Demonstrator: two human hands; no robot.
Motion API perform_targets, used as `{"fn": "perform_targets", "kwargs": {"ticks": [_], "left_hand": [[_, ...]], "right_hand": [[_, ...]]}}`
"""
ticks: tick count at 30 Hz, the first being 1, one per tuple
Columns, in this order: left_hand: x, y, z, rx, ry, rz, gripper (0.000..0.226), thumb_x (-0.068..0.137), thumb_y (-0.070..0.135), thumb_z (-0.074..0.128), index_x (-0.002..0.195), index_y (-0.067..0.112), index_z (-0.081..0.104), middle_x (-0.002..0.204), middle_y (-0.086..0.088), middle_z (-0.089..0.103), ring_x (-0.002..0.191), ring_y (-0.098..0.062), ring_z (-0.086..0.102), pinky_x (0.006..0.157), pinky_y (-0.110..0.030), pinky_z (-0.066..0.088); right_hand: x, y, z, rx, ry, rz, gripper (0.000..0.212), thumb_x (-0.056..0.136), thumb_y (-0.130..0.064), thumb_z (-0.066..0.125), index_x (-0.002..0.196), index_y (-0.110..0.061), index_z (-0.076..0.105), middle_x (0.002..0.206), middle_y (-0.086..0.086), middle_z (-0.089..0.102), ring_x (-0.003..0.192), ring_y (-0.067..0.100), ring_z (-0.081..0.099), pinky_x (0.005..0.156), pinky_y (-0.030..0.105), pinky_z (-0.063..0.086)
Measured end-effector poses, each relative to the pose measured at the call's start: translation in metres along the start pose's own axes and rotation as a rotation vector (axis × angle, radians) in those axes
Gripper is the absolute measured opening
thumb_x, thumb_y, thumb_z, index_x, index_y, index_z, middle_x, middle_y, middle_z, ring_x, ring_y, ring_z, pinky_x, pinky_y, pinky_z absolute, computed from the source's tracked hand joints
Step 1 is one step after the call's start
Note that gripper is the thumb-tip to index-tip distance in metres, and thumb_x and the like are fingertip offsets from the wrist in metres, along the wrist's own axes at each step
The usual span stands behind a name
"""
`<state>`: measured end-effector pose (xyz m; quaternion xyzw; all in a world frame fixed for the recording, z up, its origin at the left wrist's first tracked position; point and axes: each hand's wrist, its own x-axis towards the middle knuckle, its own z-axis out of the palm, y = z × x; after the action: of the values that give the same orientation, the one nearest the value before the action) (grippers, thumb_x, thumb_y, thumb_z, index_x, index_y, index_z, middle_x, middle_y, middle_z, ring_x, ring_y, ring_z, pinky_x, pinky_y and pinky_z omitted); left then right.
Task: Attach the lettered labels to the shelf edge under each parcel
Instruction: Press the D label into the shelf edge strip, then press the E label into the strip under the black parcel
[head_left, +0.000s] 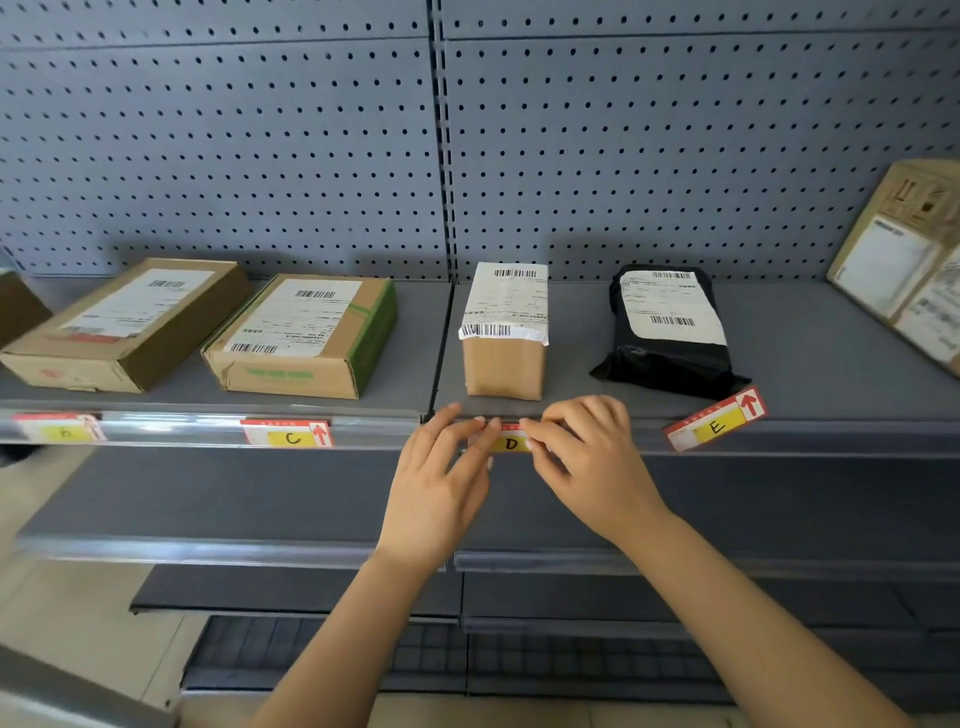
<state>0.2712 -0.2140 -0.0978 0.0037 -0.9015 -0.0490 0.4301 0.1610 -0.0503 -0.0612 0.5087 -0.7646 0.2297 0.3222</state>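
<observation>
A grey pegboard wall backs a grey shelf (831, 364) of parcels. At its front edge, below the small brown parcel (504, 358), the left hand (441, 467) and right hand (582, 457) pinch the D label (511, 444) by its ends; it looks a thin, light, bendable card. C label (291, 436) sits at nine o'clock, apparently seated; E label (714, 421) lies loose, tilted, at three o'clock.

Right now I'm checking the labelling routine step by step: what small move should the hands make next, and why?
Probably press the D label fully into the shelf edge strip. Both the left hand and right hand pinch it under the small brown parcel, and their fingers hide its ends. The E label lies loose and tilted, so it comes after.
</observation>
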Motion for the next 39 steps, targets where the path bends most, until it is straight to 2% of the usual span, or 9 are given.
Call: {"fn": "perform_targets", "kwargs": {"ticks": [6, 10, 13, 16, 24, 28, 32, 39], "left_hand": [[-0.001, -0.003, 0.004, -0.016, -0.023, -0.023, 0.044, 0.083, 0.008, 0.070, 0.126, 0.011, 0.063, 0.119, -0.006, 0.061, 0.131, -0.029, 0.044, 0.104, -0.047, 0.041], [0.000, 0.003, -0.006, -0.041, -0.108, -0.059, 0.056, 0.078, 0.012, 0.074, 0.132, 0.012, 0.058, 0.124, -0.005, 0.058, 0.134, -0.028, 0.040, 0.111, -0.048, 0.034], [0.008, 0.003, -0.020, -0.118, -0.118, -0.077, 0.047, 0.084, 0.020, 0.065, 0.131, 0.015, 0.059, 0.123, -0.003, 0.058, 0.128, -0.025, 0.045, 0.114, -0.043, 0.028], [0.010, 0.009, -0.030, -0.241, -0.120, -0.108, 0.046, 0.086, 0.022, 0.060, 0.131, 0.016, 0.058, 0.122, -0.001, 0.057, 0.122, -0.022, 0.048, 0.109, -0.042, 0.035], [0.018, 0.054, -0.029, -0.427, -0.109, -0.028, 0.043, 0.087, 0.028, 0.057, 0.129, 0.017, 0.060, 0.121, 0.001, 0.058, 0.116, -0.018, 0.051, 0.102, -0.032, 0.037], [0.035, 0.079, -0.017, -0.455, -0.122, -0.019, 0.043, 0.088, 0.031, 0.056, 0.129, 0.017, 0.060, 0.119, 0.001, 0.058, 0.112, -0.020, 0.053, 0.098, -0.038, 0.043], [0.054, 0.103, -0.002, -0.449, -0.090, 0.005, 0.041, 0.088, 0.031, 0.056, 0.125, 0.016, 0.062, 0.119, 0.001, 0.059, 0.113, -0.020, 0.054, 0.098, -0.038, 0.043], [0.084, 0.138, 0.043, -0.311, -0.042, -0.051, 0.036, 0.089, 0.029, 0.058, 0.121, 0.017, 0.065, 0.120, 0.001, 0.063, 0.115, -0.020, 0.054, 0.099, -0.036, 0.042]], "right_hand": [[0.003, -0.007, -0.002, -0.017, -0.059, 0.052, 0.021, 0.086, -0.017, 0.054, 0.097, -0.014, 0.072, 0.085, 0.001, 0.058, 0.085, 0.021, 0.052, 0.085, 0.036, 0.036], [0.004, -0.016, -0.013, -0.008, -0.129, 0.141, 0.024, 0.084, -0.015, 0.061, 0.106, -0.016, 0.070, 0.091, -0.002, 0.058, 0.090, 0.017, 0.053, 0.089, 0.032, 0.030], [0.000, -0.021, -0.031, 0.014, -0.133, 0.226, 0.029, 0.084, -0.016, 0.062, 0.113, -0.017, 0.067, 0.097, -0.005, 0.060, 0.093, 0.012, 0.053, 0.092, 0.029, 0.027], [-0.008, -0.025, -0.050, -0.018, -0.124, 0.289, 0.029, 0.084, -0.014, 0.065, 0.113, -0.017, 0.066, 0.097, -0.006, 0.058, 0.093, 0.012, 0.052, 0.090, 0.028, 0.028], [-0.041, -0.030, -0.084, -0.110, -0.099, 0.399, 0.031, 0.082, -0.011, 0.069, 0.112, -0.016, 0.067, 0.098, -0.005, 0.058, 0.096, 0.014, 0.054, 0.092, 0.036, 0.036], [-0.051, -0.013, -0.097, -0.139, -0.086, 0.404, 0.032, 0.082, -0.011, 0.068, 0.114, -0.018, 0.066, 0.100, -0.005, 0.059, 0.099, 0.016, 0.054, 0.094, 0.030, 0.031], [-0.054, 0.016, -0.112, -0.136, -0.074, 0.385, 0.031, 0.082, -0.011, 0.068, 0.111, -0.021, 0.066, 0.101, -0.007, 0.059, 0.098, 0.016, 0.054, 0.091, 0.027, 0.029], [-0.049, 0.092, -0.131, -0.161, -0.096, 0.217, 0.035, 0.081, -0.011, 0.070, 0.115, -0.017, 0.065, 0.105, -0.003, 0.061, 0.097, 0.018, 0.055, 0.090, 0.028, 0.028]]}}
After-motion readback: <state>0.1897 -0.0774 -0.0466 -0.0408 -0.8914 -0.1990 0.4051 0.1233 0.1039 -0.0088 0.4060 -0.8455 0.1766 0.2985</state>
